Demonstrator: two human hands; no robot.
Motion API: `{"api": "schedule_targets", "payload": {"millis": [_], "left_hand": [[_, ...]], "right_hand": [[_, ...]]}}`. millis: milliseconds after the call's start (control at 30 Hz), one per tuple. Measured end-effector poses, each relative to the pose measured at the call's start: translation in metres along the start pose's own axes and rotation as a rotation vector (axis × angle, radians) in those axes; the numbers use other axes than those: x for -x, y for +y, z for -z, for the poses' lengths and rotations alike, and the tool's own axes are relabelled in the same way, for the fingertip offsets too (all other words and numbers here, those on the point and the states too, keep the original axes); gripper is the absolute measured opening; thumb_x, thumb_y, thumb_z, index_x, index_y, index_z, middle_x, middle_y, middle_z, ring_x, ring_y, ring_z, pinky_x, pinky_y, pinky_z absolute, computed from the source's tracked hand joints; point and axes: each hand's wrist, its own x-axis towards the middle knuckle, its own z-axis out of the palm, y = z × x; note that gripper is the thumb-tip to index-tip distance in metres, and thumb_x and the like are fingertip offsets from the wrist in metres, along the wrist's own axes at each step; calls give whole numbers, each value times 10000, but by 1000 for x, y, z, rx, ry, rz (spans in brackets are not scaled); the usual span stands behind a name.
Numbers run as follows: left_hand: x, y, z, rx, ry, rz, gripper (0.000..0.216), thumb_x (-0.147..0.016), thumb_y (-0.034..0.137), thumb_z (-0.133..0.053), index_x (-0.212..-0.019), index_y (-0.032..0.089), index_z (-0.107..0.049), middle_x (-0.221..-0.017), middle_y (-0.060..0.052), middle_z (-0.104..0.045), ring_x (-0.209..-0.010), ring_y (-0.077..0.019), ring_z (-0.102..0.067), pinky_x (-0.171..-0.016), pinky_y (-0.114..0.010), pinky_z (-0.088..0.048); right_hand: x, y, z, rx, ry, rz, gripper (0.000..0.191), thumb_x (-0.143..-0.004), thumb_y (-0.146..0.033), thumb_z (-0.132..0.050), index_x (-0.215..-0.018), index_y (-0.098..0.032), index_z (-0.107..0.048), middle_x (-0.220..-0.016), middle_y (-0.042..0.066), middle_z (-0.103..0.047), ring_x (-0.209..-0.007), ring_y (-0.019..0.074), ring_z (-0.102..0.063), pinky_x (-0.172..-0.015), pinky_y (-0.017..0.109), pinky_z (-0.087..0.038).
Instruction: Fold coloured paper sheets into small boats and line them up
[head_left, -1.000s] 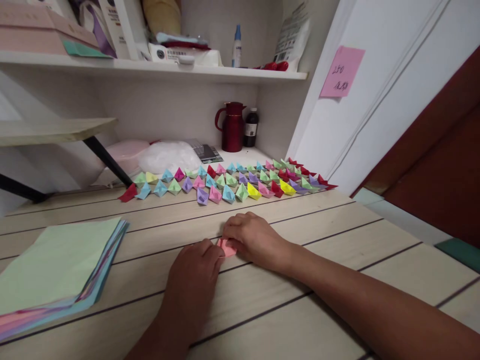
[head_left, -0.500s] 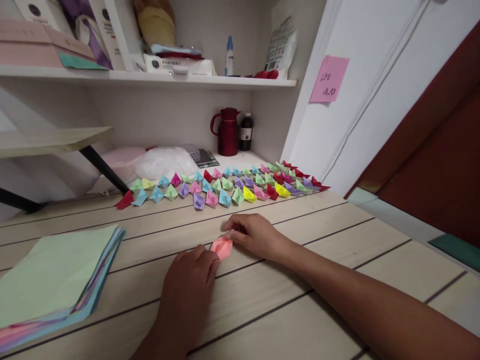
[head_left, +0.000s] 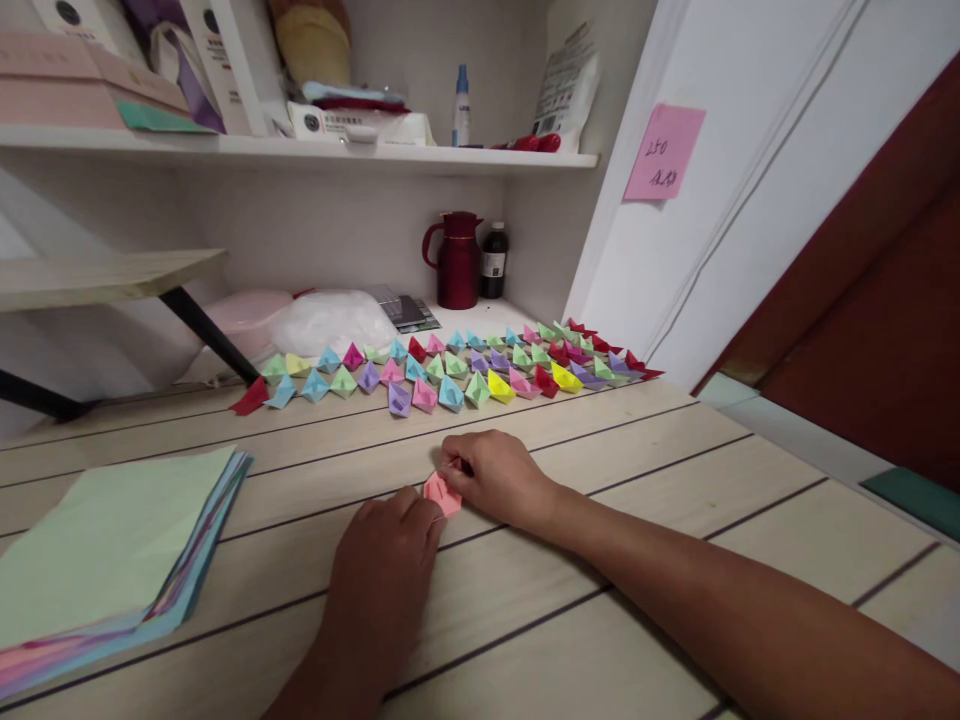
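Note:
Both of my hands meet on a small pink folded paper piece (head_left: pixel 442 493) lying on the wooden table (head_left: pixel 675 500). My left hand (head_left: pixel 386 565) pinches its near edge with curled fingers. My right hand (head_left: pixel 491 475) grips its far side, fingers pressed together. Beyond them, several small folded paper boats (head_left: pixel 457 365) in many colours stand in rows along the table's far edge.
A stack of coloured paper sheets (head_left: pixel 105 550), green on top, lies at the left. At the back stand a dark red jug (head_left: pixel 455 258) and a dark bottle (head_left: pixel 493 262). A shelf (head_left: pixel 300 150) holds boxes and bags. A pink sticky note (head_left: pixel 664 152) hangs on the white wall.
The pink piece was spread wider between my hands half a second ago; now my right hand has closed in on it again. The view has shifted slightly.

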Motion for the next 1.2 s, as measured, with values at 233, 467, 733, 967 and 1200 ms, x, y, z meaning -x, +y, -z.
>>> {"api": "schedule_targets", "payload": {"millis": [233,467,733,967,1200], "left_hand": [[-2,-2,-2,141,-16,63,180,-880,196,-480,-925,223,-652,-854,-20,-674,-802,-206,-586,-777,-356,-392],[3,-8,5,455,-130,133,457,-778,195,-586,-1220,301,-537,-729,52,-623,-723,-161,-572,-679,-278,-409],[1,-19,6,327,-84,105,311,-826,223,-540,-1131,271,-579,-724,42,-638,-673,-153,-571,-653,-273,-412],[2,-24,2,143,36,-123,196,-916,260,-454,-911,257,-651,-848,9,-687,-761,-163,-607,-709,-289,-426],[4,-23,4,-22,-1,-175,265,-925,225,-448,-774,231,-666,-778,1,-670,-701,-154,-602,-640,-271,-401]], "right_hand": [[2,7,5,-275,-22,-36,126,-858,-276,-559,-863,-209,-665,-800,6,-695,-724,141,-586,-606,220,-349],[1,17,7,-329,-37,31,222,-918,-307,-498,-869,-201,-687,-816,7,-697,-756,139,-595,-669,229,-392],[1,17,14,-358,-33,14,240,-942,-325,-462,-958,-203,-669,-852,21,-682,-780,150,-593,-689,238,-402],[0,22,13,-565,31,24,291,-971,-368,-391,-971,-194,-625,-666,-13,-598,-662,137,-561,-638,236,-395],[-3,21,8,-669,100,-27,292,-953,-392,-407,-929,-190,-616,-624,-23,-575,-607,136,-547,-624,244,-409]]}}
